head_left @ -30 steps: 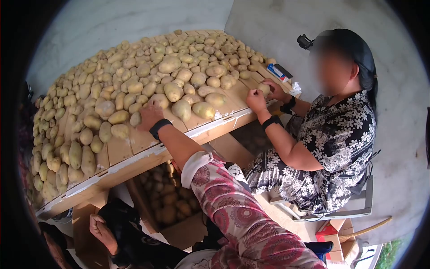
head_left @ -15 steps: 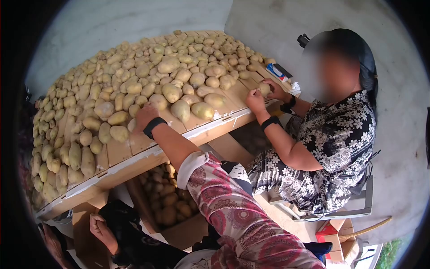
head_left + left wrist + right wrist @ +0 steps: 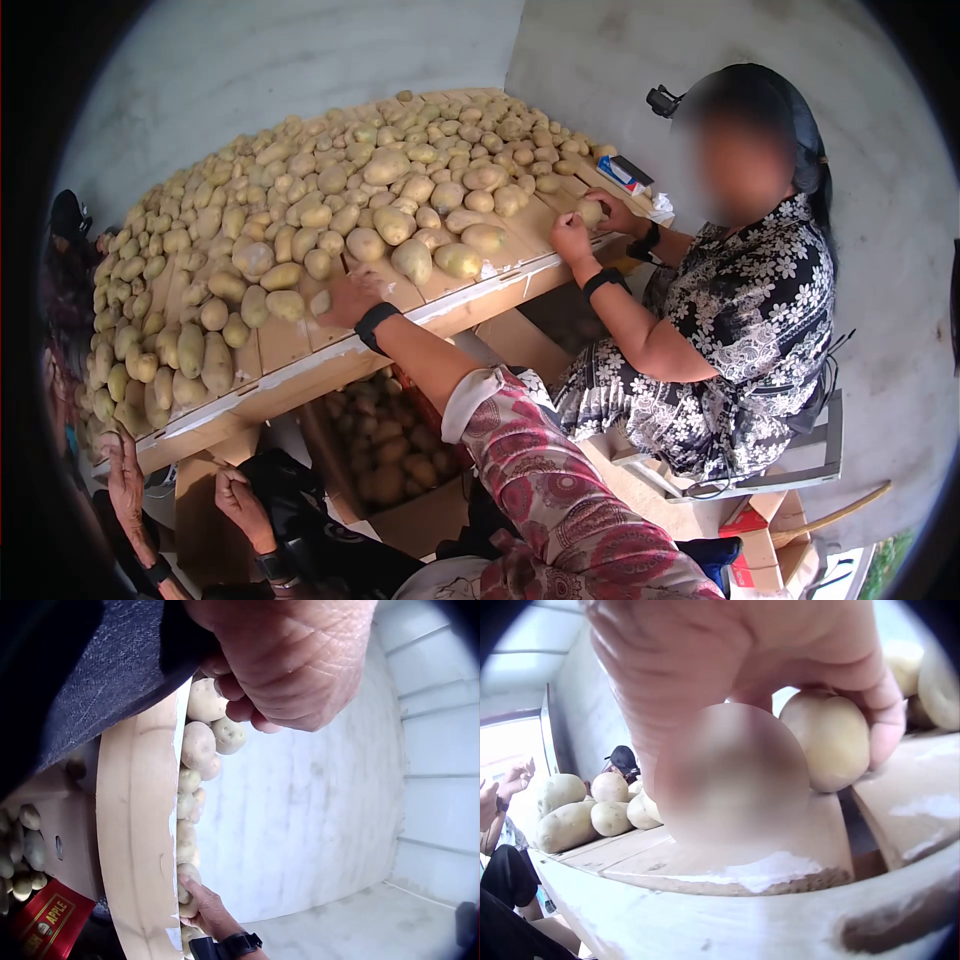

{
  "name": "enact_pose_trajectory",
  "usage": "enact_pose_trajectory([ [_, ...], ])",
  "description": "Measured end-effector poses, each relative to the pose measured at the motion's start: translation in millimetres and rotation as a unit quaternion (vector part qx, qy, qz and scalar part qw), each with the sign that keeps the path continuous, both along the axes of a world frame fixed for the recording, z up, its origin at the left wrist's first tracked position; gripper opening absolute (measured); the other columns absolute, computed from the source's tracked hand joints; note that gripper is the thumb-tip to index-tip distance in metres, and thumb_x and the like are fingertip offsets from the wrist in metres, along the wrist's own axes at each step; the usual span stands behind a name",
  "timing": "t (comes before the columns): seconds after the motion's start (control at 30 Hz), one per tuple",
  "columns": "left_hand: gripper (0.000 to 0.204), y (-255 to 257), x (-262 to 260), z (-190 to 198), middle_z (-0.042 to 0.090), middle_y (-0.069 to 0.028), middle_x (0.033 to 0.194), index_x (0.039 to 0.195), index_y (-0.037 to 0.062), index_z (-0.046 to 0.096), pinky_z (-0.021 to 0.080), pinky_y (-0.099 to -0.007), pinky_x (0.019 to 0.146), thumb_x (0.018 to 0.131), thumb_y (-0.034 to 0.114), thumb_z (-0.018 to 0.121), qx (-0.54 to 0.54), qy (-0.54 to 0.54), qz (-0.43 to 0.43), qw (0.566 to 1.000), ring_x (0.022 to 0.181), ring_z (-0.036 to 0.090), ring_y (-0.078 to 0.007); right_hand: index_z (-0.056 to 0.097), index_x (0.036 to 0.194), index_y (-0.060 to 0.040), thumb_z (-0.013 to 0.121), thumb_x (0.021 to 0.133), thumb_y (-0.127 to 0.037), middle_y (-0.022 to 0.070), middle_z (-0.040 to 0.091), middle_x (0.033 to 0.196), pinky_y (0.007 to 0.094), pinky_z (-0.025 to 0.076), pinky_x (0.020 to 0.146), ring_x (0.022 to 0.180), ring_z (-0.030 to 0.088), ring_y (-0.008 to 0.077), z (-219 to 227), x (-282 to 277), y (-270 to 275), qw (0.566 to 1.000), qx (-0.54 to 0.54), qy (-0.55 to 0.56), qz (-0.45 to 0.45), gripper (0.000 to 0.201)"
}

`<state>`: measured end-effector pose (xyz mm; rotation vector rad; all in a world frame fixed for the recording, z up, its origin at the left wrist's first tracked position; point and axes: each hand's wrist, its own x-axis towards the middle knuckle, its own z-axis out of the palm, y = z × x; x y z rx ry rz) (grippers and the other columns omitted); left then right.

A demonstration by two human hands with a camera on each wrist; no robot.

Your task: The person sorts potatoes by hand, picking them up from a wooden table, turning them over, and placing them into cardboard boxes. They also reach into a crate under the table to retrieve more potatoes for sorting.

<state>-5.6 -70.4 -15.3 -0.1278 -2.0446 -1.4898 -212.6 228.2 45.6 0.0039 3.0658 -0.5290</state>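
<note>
In the head view my right hand (image 3: 352, 300), at the end of a patterned sleeve, reaches over the front of the slatted table (image 3: 285, 345). Its fingers hold a pale yellow potato (image 3: 320, 302) near the table edge. The right wrist view shows fingers curled around this potato (image 3: 829, 742) just above the slats; a blurred patch covers part of the scene beside it. My left hand (image 3: 240, 508) is below the table front, fingers loosely curled. Nothing shows in that hand (image 3: 292, 667) in the left wrist view.
Many potatoes (image 3: 385, 165) cover the table. A carton of potatoes (image 3: 400, 505) stands underneath, beside a red printed box (image 3: 52, 922). At right a seated person (image 3: 740, 300) holds a potato (image 3: 590, 212) in both hands. Another person's raised hand (image 3: 125, 470) is at left.
My right hand has drawn back slightly toward the table's front edge with the potato. The head view has shifted, and the hand of the person at left has risen into clearer view.
</note>
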Motion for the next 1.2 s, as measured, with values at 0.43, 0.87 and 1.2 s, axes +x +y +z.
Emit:
enact_pose_trajectory([
  [0.43, 0.014, 25.2, -12.0, -2.1, 0.036, -0.0025, 0.058, 0.065, 0.0026, 0.040, 0.028, -0.0255, 0.050, 0.076, -0.004, 0.035, -0.081, 0.024, 0.010, 0.996, 0.054, 0.033, -0.0097, 0.060, 0.099, -0.0096, 0.062, 0.080, -0.036, 0.0259, 0.046, 0.117, 0.0454, 0.041, 0.085, 0.104, 0.047, 0.0398, -17.6, 37.3, 64.7, 0.978, -0.142, 0.148, 0.044, 0.032],
  [0.87, 0.012, 48.4, -18.9, 5.9, 0.037, -0.0048, 0.058, 0.065, 0.0009, 0.040, 0.031, -0.0253, 0.052, 0.074, -0.007, 0.036, -0.109, -0.007, -0.003, 0.994, 0.055, 0.036, -0.0111, 0.046, 0.119, -0.0122, 0.056, 0.090, -0.034, 0.0018, 0.058, 0.095, 0.0193, 0.046, 0.053, 0.070, 0.057, 0.0075, 40.7, 148.6, 1.3, 0.585, -0.786, -0.148, 0.134, 0.038],
  [1.2, 0.022, 94.3, 0.1, 27.8, 0.054, -0.0036, 0.070, 0.096, 0.0009, 0.055, 0.034, -0.0219, 0.048, 0.095, 0.017, 0.039, -0.074, -0.091, -0.086, 0.989, 0.050, 0.042, -0.0075, 0.056, 0.087, -0.0020, 0.052, 0.090, -0.030, 0.0049, 0.056, 0.067, 0.0280, 0.041, 0.047, 0.055, 0.055, 0.0134, -34.7, 181.6, -18.5, 0.767, -0.617, -0.108, 0.138, 0.029],
])
